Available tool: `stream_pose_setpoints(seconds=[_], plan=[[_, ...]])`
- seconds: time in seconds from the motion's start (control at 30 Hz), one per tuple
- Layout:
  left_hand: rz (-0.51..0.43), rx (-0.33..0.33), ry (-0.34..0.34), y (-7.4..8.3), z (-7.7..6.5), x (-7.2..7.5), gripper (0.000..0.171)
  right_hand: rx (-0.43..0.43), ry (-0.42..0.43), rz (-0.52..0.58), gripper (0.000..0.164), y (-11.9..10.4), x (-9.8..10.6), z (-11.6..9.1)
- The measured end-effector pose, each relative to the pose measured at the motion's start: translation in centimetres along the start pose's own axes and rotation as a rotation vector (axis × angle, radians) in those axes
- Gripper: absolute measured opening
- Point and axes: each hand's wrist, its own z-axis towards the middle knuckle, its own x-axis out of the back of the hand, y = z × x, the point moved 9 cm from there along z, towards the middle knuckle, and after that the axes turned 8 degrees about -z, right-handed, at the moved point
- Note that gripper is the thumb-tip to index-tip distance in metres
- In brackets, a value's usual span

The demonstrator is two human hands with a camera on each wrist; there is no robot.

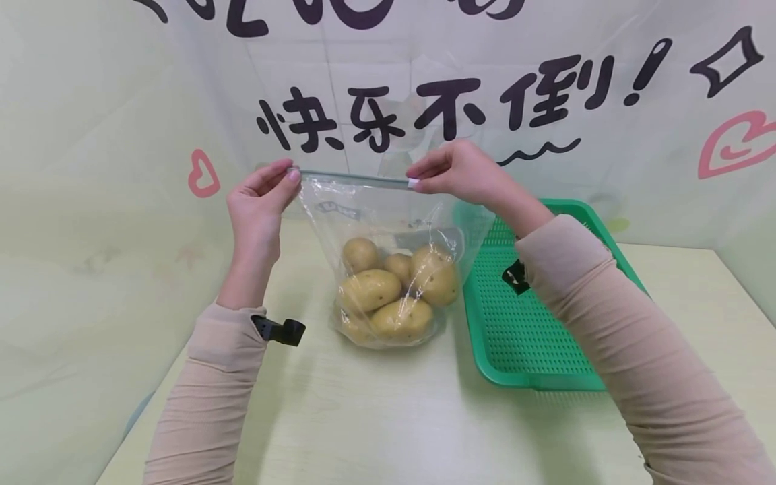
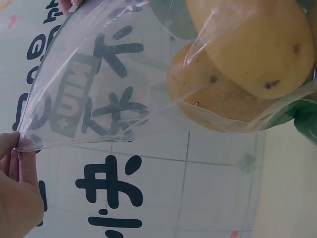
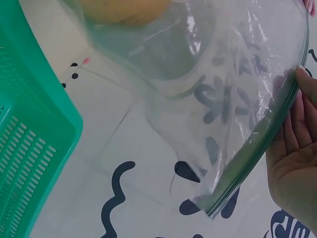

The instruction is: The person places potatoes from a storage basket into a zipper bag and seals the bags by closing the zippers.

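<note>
A clear plastic zip bag (image 1: 382, 209) stands upright at the middle of the table, several yellow-brown potatoes (image 1: 403, 320) filling its lower part. Along its top runs a greenish zip strip (image 1: 358, 178). My left hand (image 1: 257, 209) pinches the bag's top left corner between thumb and fingers, as the left wrist view also shows. Further right, my right hand (image 1: 463, 172) pinches the zip strip, and a small white piece (image 1: 413, 182) shows at its fingertips. Beyond this pinch, the bag's right top corner (image 3: 210, 206) hangs free in the right wrist view.
Right of the bag, a green perforated plastic basket (image 1: 479, 337) sits on the pale table (image 1: 364, 417), partly hidden by my right forearm. A whitish sheet (image 1: 376, 74) with black lettering and pink hearts hangs behind.
</note>
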Motion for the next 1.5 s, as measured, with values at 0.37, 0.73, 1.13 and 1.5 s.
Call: stream_pose_setpoints(seconds=[0.37,0.73,1.13,1.5], plan=[[-0.007,0.002,0.004,0.0,0.0,0.1,0.016,-0.009,0.027,-0.008,0.032,1.2,1.0,-0.4],[-0.003,0.01,0.027,-0.2,-0.1,0.7,0.017,-0.041,0.048,-0.051,0.032,2.5,2.0,-1.4],[0.009,0.003,0.029,0.0,-0.2,0.9,0.016,-0.058,0.063,-0.07,0.033,3.5,3.1,-2.7],[0.011,0.009,0.033,0.0,0.0,0.9,0.018,-0.061,0.077,-0.101,0.033,5.0,4.2,-3.5]])
